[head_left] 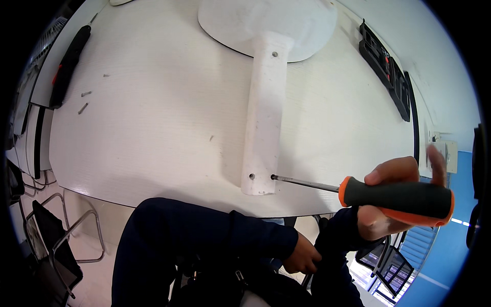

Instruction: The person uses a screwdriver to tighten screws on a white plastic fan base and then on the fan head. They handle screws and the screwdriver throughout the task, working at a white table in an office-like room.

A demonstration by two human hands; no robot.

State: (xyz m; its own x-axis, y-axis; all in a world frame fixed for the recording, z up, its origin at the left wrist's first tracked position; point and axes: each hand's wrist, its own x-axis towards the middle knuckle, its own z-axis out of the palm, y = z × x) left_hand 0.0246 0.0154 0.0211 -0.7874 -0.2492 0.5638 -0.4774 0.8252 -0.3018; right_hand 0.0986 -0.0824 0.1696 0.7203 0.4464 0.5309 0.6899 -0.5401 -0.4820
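Observation:
In my right hand [391, 176] is a screwdriver [396, 200] with a black and orange handle, one finger raised off it. Its shaft runs left, and the tip meets a dark hole in the side of a long white post [266, 110], near the post's close end. A screw hole shows on the post's top face at each end. The far end lies over a rounded white plate [225, 25], partly out of view. My left hand [304, 255] is below the table edge against my right sleeve, its fingers curled; what they grip, if anything, is hidden.
Several small screws [83, 108] lie on the left of the white table [153, 128]. A black power screwdriver [71, 66] rests at the left edge. An opened black tool case [386, 71] is at the far right. Black chairs [56, 245] stand below on both sides.

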